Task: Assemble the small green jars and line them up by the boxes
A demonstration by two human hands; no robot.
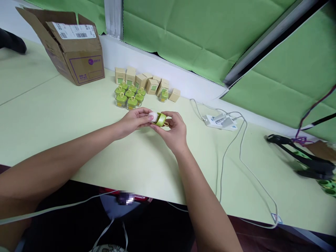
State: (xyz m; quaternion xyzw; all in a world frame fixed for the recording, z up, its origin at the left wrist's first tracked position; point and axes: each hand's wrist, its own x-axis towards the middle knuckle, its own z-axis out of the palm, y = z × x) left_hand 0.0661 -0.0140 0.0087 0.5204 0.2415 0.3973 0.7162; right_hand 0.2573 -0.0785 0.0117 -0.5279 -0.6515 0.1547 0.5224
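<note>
Above the middle of the table, my left hand (137,119) pinches a small white rounded piece (153,117). My right hand (173,130) grips a green lid with a yellow loop (161,119), its hollow side turned toward the white piece. The two pieces meet or overlap; whether they are joined I cannot tell. Just beyond my hands stands a cluster of several small clear jars with green lids (130,93), each with a yellow loop. One more such jar (163,96) stands apart to the right.
Several small kraft boxes (141,81) line the wall behind the jars. A large open cardboard box (85,66) stands at the back left. To the right lie a white power strip (219,122) with trailing cables and a black stand-like object (307,157). The table's front edge runs below my forearms.
</note>
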